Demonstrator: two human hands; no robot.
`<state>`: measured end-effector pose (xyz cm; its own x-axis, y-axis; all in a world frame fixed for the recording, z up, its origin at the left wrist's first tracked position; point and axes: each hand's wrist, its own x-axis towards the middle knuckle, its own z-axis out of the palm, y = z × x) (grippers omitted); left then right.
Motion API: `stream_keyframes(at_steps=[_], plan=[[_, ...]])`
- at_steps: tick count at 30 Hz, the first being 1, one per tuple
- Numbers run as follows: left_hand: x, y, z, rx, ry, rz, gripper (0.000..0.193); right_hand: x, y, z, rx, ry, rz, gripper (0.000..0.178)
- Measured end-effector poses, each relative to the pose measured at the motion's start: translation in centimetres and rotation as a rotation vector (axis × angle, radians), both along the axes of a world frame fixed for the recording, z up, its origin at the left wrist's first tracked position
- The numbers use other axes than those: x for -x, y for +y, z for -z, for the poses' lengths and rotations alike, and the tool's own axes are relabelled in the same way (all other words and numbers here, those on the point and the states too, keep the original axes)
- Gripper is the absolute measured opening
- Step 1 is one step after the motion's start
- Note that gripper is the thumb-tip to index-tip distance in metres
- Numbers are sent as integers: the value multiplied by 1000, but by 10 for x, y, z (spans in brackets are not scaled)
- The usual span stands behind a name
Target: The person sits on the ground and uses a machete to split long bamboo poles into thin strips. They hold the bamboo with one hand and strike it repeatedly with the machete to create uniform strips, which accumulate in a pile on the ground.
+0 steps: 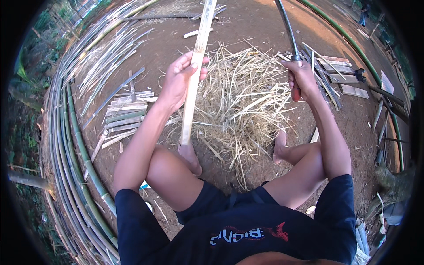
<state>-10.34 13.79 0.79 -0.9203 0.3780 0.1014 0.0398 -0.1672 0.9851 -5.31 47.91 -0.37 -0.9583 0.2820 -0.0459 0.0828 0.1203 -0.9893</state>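
Note:
My left hand (182, 78) is closed around a long flat bamboo strip (201, 46), held almost upright with its lower end near my left foot. The strip's top runs out of the picture. In my right hand (302, 78) is the reddish handle of a long-bladed knife (289, 32), its dark blade pointing up and away past the upper edge. Between the hands and beyond my feet lies a wide heap of pale bamboo shavings (243, 95). Knife and strip are well apart.
Split bamboo pieces (126, 115) are stacked on the ground at left, with more pieces (342, 66) at right. Long bamboo poles (84, 154) curve along the left side. Thin strips (112, 57) lie at the far left. A green pole (340, 28) runs along the right.

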Motion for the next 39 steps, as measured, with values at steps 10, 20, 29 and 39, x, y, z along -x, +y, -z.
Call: stream_keyframes(at_steps=[10,20,29,39], plan=[[12,10,-7,-175,-26,-95,43,-8,-52,6,-54,-123,-240,29],[20,22,0,-177,25,-247,41,-23,-112,28,268,-268,-453,26],[11,28,-16,-295,83,-307,61,-15,-113,45,212,-257,-311,22],[-3,-4,-34,467,198,-333,23,3,-62,20,-209,-22,-116,34]])
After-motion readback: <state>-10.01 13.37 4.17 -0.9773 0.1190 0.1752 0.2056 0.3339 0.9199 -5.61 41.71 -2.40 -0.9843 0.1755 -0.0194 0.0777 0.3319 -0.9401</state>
